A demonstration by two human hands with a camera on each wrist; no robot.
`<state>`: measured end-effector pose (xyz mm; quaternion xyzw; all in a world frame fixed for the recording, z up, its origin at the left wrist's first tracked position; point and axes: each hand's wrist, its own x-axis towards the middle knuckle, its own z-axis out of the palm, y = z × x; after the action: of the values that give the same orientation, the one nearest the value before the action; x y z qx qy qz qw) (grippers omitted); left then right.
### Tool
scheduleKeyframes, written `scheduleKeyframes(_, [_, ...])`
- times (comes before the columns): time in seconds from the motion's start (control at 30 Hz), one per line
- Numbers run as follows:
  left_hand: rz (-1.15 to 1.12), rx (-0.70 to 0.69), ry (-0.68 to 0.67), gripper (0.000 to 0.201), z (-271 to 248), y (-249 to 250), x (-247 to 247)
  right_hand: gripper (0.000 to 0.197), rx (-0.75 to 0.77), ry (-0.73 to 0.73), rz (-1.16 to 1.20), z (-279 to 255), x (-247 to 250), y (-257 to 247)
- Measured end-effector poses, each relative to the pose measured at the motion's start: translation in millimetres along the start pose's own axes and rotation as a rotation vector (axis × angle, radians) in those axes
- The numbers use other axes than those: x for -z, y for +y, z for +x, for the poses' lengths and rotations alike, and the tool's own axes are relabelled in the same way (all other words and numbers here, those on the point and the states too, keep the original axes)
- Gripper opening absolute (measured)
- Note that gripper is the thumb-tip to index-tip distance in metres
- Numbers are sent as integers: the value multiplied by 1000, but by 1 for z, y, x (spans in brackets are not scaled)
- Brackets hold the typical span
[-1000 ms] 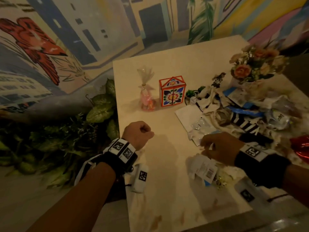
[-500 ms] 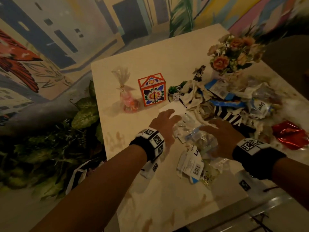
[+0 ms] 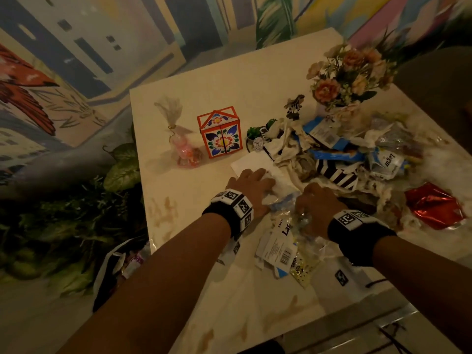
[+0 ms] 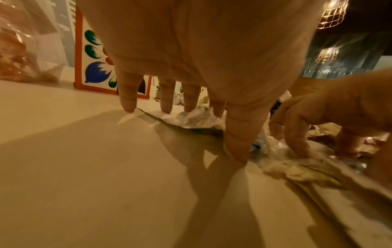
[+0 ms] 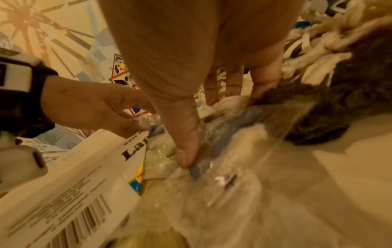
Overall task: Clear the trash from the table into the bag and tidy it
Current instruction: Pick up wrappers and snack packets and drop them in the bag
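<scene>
Off the left edge of the pale, smooth square table (image 3: 178, 226), down among broad green leaves, hangs a white plastic bag (image 3: 112, 267) with crumpled scraps showing in its mouth. Toward the table's far left corner stands a clear cellophane pouch (image 3: 178, 139), twisted and tied at the neck, with pink sweets inside, and just beside it an orange-framed cardboard box (image 3: 221, 131) shaped like a little house and printed with blue and red flowers. In front of the box a flat white paper sheet (image 3: 255, 162) lies on the surface; the left hand (image 3: 251, 190) rests on its near part with fingers (image 4: 127, 94) spread and straight, tips down on the paper, holding nothing. Just beside it the right hand (image 3: 316, 205) comes down on a crinkled clear plastic wrapper (image 5: 222, 151), thumb and fingertips pressing into the film without plainly closing on it. At the near edge lies a white printed package (image 3: 278, 249) with a barcode. Farther right, a loose heap of trash (image 3: 332, 159) spreads across the right half: torn white paper strips, blue wrappers, a black-and-white striped piece. A shiny red foil wrapper (image 3: 434, 208) lies by the right edge, and a bouquet of peach fabric flowers (image 3: 350, 72) stands at the far right corner.
</scene>
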<state>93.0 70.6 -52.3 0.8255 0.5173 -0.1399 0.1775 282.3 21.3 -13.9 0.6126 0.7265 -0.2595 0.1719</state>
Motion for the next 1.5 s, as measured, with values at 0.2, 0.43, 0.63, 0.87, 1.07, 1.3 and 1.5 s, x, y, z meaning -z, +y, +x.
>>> scheduleKeyframes(0.2, [17, 19, 50, 73, 4, 2, 5, 25, -19, 4, 120, 2, -3, 3])
scheduleKeyframes(0.43, [34, 54, 59, 44, 9, 6, 4, 10, -19, 170, 174, -2, 3, 10])
scheduleKeyframes(0.63, [-107, 192, 112, 35, 0, 9, 11, 26, 10, 271, 399, 1, 3, 15])
scheduleKeyframes(0.87, [-384, 310, 288, 23, -20, 3, 25, 36, 46, 422, 634, 8, 23, 25])
scheduleKeyframes(1.07, [-609, 370, 512, 22, -48, -5, 40, 38, 42, 492, 654, 6, 49, 26])
scheduleKeyframes(1.3, [-916, 388, 636, 28, -72, -13, 71, 35, 110, 510, 654, 2, 78, 9])
scheduleKeyframes(1.5, [-1207, 418, 748, 33, -114, -38, 78, 20, 194, 641, 693, -6, 109, -18])
